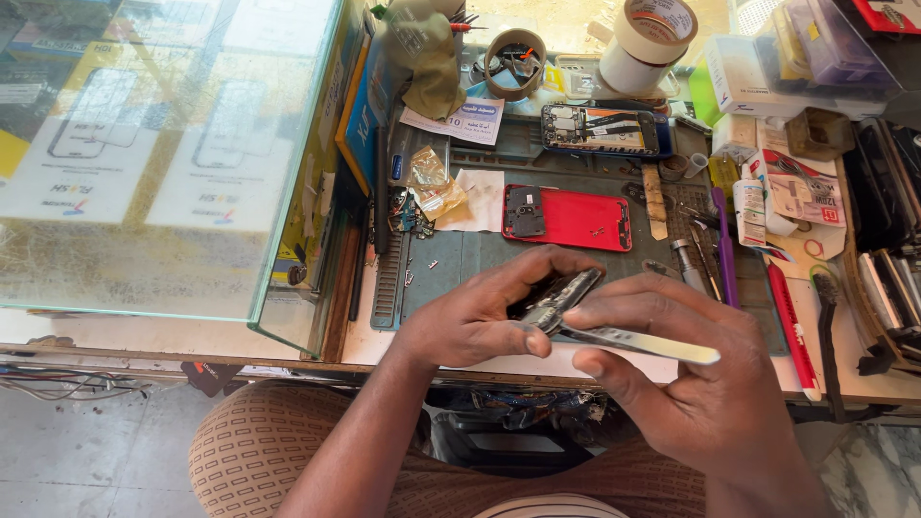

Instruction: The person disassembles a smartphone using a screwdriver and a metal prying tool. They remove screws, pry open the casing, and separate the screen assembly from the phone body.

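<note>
My left hand (pixel 480 312) grips a small dark phone part (pixel 561 293), tilted up off the bench. My right hand (pixel 686 369) holds metal tweezers (pixel 638 342), their tips meeting the part near my left thumb. Just behind my hands a red phone back cover (pixel 576 219) lies flat on the grey work mat (pixel 460 254). An opened phone (pixel 600 129) with its insides showing rests further back on the mat.
A glass display case (pixel 163 153) fills the left side. Tape rolls (pixel 648 38) and boxes stand at the back. Screwdrivers, a red-handled tool (pixel 791 331) and a brush (pixel 830 317) lie to the right. Small screws dot the mat.
</note>
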